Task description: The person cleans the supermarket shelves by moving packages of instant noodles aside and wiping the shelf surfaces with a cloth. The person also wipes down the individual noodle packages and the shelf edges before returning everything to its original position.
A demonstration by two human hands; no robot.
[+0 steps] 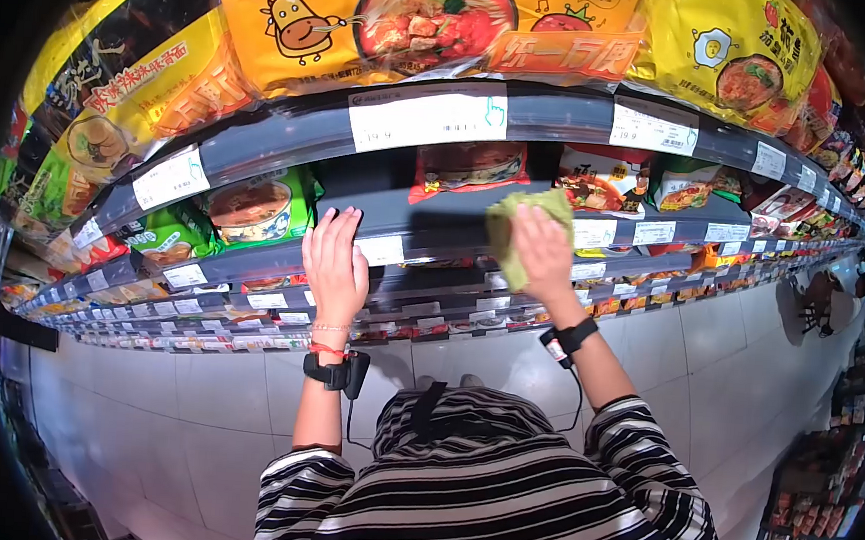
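Note:
My right hand (542, 246) presses a yellow-green cleaning cloth (517, 238) against the front edge of a dark shelf (378, 191). Its fingers lie over the cloth. My left hand (335, 258) rests with outstretched fingers on the same shelf's edge, beside a white price label (382, 250), and holds nothing. Left of it stands a green noodle packet (256, 206). Deeper on the shelf, between my hands, sits a red noodle packet (470, 170). Just right of the cloth is a white and red noodle packet (601, 179).
Above, an upper shelf edge (292, 125) juts out with large orange noodle packs (309, 21) and a yellow pack (729, 50). Lower shelves with price labels run below. At the right, a person (837, 298) is on the tiled floor (214, 385), near another product rack (818, 488).

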